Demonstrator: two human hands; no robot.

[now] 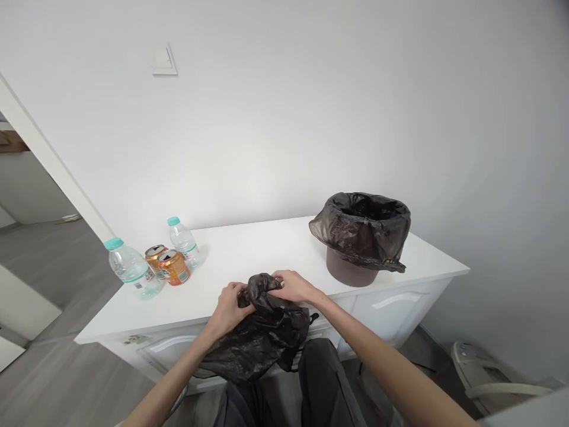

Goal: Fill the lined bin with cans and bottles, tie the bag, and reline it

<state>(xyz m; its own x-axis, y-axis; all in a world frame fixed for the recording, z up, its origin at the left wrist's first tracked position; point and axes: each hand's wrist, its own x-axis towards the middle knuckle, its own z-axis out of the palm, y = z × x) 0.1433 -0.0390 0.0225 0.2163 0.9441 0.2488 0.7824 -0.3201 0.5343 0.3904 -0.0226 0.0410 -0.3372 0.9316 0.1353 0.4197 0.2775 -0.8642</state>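
Note:
A black plastic garbage bag (262,338) hangs over the front edge of the white cabinet top, down toward my knees. My left hand (232,308) grips its gathered upper part from the left, with the thumb pressed on the plastic. From the right, my right hand (291,287) holds the same bunched part, its fingers partly hidden in the folds. To the right stands a brown trash can (351,274), upright, lined with another black bag (362,234) folded down over its rim.
At the left of the cabinet top (253,243) stand two clear bottles with teal caps, one in front (133,270) and one behind (183,242), around two orange cans (174,268). A white wall rises behind. A pale appliance (480,373) sits on the floor at right.

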